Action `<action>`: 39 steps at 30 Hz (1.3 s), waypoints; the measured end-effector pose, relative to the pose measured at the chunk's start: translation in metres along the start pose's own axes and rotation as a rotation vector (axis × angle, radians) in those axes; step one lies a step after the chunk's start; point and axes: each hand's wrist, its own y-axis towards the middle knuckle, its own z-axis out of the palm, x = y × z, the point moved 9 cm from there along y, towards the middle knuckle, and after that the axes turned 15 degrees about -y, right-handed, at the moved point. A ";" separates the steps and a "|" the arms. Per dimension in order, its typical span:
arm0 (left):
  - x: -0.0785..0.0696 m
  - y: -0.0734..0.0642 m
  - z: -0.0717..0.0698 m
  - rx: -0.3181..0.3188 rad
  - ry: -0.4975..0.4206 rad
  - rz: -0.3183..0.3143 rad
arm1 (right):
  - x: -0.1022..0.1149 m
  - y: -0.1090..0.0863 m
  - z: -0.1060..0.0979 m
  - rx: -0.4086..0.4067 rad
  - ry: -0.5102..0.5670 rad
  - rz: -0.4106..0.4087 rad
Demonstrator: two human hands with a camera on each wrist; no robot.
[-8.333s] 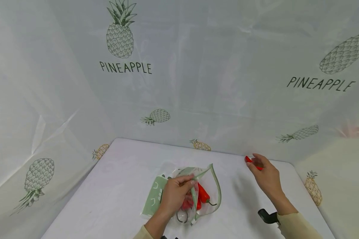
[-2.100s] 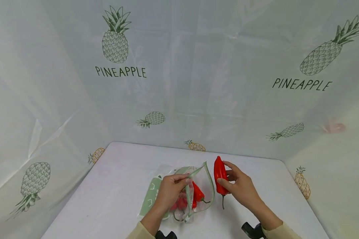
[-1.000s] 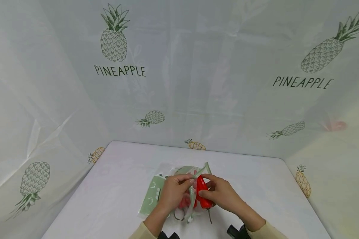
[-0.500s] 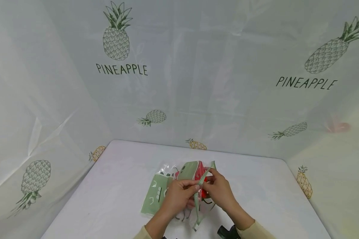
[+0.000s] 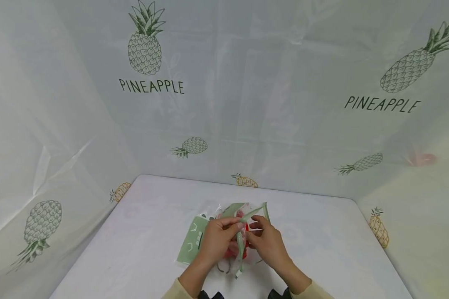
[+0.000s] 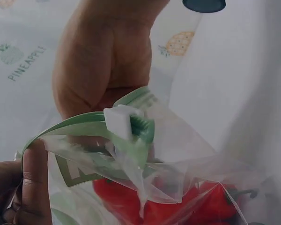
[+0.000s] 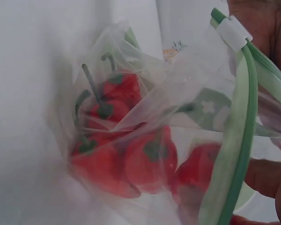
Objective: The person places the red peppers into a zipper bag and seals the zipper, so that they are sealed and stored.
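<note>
A clear zip bag point(image 7: 182, 89) with a green rim and white slider stands on the table, mouth towards the right. Several red peppers point(image 7: 152, 159) with dark green stems lie inside it, blurred by the plastic. My left hand point(image 5: 215, 241) pinches the rim of the bag between thumb and fingers. My right hand point(image 5: 271, 245) is at the bag's mouth, fingers slightly bent and apart, close to a red pepper at the rim point(image 5: 240, 245). No firm hold on that pepper is visible; the bag partly hides the fingertips.
A flat green printed panel point(image 5: 192, 241) lies at the left of the bag. Behind the white table point(image 5: 149, 207) hangs a pale curtain point(image 5: 224, 104) with pineapple prints. Dark wrist-camera mounts point(image 5: 280, 294) sit under the forearms.
My right hand has brought a red pepper from the right and put it into the bag's mouth, then drawn back slightly. My left hand has kept its pinch on the rim.
</note>
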 end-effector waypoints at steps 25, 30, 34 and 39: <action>0.002 -0.001 -0.006 -0.022 0.051 -0.022 | -0.019 0.020 -0.084 -0.206 -0.131 0.007; 0.004 -0.001 -0.005 -0.014 0.049 -0.020 | -0.021 0.027 -0.086 -0.197 -0.166 -0.002; 0.005 -0.002 -0.004 -0.013 0.052 -0.023 | -0.019 0.031 -0.082 -0.180 -0.197 -0.019; 0.007 -0.004 -0.002 -0.011 0.084 -0.034 | -0.014 0.033 -0.073 -0.162 -0.199 -0.028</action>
